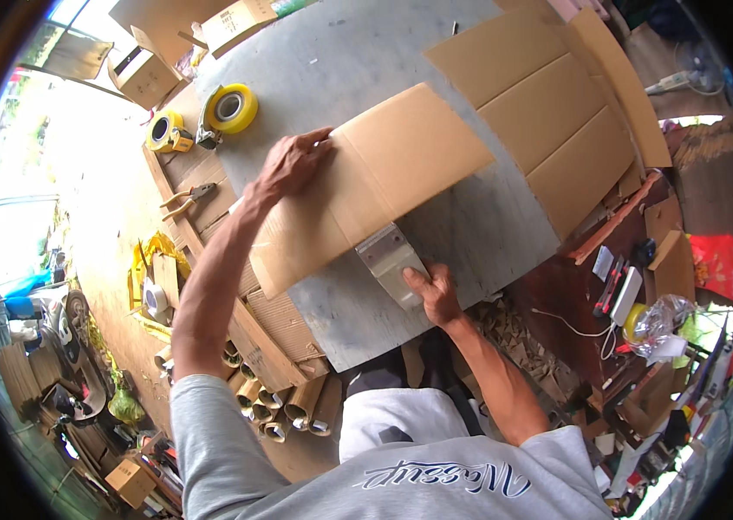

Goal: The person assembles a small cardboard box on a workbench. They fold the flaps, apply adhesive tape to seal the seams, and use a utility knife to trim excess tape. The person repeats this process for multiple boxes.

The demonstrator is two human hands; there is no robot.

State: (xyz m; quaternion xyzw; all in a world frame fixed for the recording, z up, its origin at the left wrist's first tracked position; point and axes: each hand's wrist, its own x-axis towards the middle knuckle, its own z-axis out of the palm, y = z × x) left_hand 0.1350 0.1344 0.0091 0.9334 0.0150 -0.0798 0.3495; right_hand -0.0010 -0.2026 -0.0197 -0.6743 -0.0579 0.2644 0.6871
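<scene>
A creased brown cardboard sheet lies at a slant over the grey tabletop. At its far left edge is my left hand, fingers bent and closed on the cardboard. My right hand grips a flat grey metal tool, its thumb on top. The tool's far end, crossed by a darker strip, meets the near edge of the sheet. What kind of tool it is cannot be made out.
Two yellow tape rolls and pliers lie left. Folded cardboard covers the far right. Cardboard tubes are below the table's near left edge. A cluttered red-brown surface with a white cable is at right.
</scene>
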